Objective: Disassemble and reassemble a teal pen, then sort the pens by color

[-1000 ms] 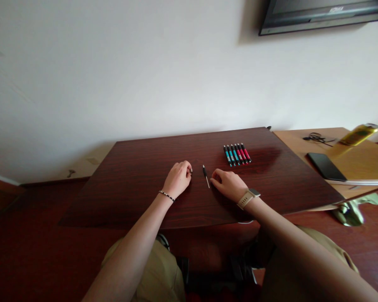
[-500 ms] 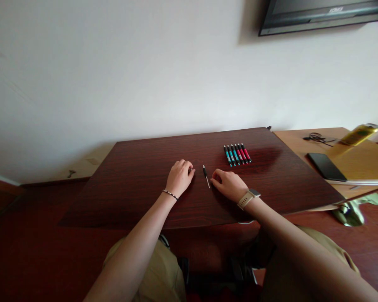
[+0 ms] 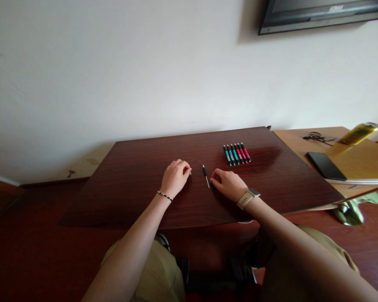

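Note:
A slim pen part (image 3: 206,175), black at its far end and white at its near end, lies on the dark table between my hands. My left hand (image 3: 176,177) is to its left, thumb and fingers pinched round something small and pale at the tips, too small to name. Just right of the pen part, my right hand (image 3: 228,183) rests on the table with its fingers curled; what it holds, if anything, is hidden. Beyond my right hand lies a row of several pens (image 3: 237,154), blue on the left and pink on the right.
The dark wooden table (image 3: 138,167) meets the wall. On a lighter desk (image 3: 290,136) at the right are a black phone (image 3: 326,166), a dark cable (image 3: 316,137) and a yellow can (image 3: 359,134). A screen (image 3: 327,16) hangs at the upper right.
My left hand has moved a little to the left, away from the pen part. My right hand, the pen part and the row of pens stay where they were.

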`<state>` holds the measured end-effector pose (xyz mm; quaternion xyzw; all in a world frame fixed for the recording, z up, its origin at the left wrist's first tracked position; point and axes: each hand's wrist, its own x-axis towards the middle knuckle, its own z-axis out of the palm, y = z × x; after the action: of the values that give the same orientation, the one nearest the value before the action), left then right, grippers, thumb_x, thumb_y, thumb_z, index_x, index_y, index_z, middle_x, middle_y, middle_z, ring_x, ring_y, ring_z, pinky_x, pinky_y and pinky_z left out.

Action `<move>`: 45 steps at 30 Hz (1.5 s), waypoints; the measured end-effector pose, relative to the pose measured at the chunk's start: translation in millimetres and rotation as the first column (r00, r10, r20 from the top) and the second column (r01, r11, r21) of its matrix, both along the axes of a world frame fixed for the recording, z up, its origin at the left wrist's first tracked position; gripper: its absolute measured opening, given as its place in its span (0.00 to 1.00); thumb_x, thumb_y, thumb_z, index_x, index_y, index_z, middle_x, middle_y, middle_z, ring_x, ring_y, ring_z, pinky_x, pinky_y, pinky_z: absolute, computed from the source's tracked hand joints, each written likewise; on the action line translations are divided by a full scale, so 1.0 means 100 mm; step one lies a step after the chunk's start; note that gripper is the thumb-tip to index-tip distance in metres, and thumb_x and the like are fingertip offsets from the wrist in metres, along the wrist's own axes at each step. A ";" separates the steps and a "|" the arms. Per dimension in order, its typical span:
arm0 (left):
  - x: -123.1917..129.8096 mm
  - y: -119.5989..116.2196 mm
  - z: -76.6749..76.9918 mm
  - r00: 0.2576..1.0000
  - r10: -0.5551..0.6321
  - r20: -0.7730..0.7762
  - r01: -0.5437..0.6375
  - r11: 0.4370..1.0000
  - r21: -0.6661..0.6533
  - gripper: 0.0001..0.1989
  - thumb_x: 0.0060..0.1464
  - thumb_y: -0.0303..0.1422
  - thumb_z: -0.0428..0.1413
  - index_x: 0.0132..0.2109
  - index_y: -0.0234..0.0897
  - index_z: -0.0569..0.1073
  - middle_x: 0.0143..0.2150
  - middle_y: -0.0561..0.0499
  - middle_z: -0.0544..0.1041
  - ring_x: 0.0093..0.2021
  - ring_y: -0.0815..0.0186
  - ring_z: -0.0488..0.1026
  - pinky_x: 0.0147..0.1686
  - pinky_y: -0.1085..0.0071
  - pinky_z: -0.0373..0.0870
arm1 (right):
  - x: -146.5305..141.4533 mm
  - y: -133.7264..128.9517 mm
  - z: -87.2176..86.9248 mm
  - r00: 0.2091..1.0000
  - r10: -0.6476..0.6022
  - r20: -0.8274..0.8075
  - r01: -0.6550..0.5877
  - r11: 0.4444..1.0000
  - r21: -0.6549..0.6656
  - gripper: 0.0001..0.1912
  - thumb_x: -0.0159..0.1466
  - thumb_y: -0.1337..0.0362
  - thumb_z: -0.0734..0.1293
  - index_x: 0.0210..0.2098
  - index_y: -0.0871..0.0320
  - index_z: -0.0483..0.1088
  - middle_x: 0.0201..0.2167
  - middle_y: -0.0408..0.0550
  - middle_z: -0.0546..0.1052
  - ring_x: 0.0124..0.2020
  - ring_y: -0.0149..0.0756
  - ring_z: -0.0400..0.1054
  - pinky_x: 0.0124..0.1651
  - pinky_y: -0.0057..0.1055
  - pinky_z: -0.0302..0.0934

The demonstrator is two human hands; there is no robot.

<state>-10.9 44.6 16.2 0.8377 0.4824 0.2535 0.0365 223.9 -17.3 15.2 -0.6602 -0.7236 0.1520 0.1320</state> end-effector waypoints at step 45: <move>-0.71 0.07 -0.05 0.957 -0.286 -0.056 0.251 0.907 -0.339 0.44 0.58 0.39 0.63 0.76 0.45 0.55 0.79 0.45 0.53 0.78 0.52 0.48 0.75 0.51 0.48 | 0.02 -0.02 -0.03 1.000 0.022 -0.011 -0.022 0.999 0.025 0.10 0.72 0.55 0.65 0.40 0.52 0.74 0.34 0.46 0.82 0.35 0.40 0.76 0.35 0.31 0.52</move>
<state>-81.7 51.2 11.1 0.8903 0.3990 0.1180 0.1848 225.4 -18.8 12.0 -0.6495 -0.7320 0.1482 0.1426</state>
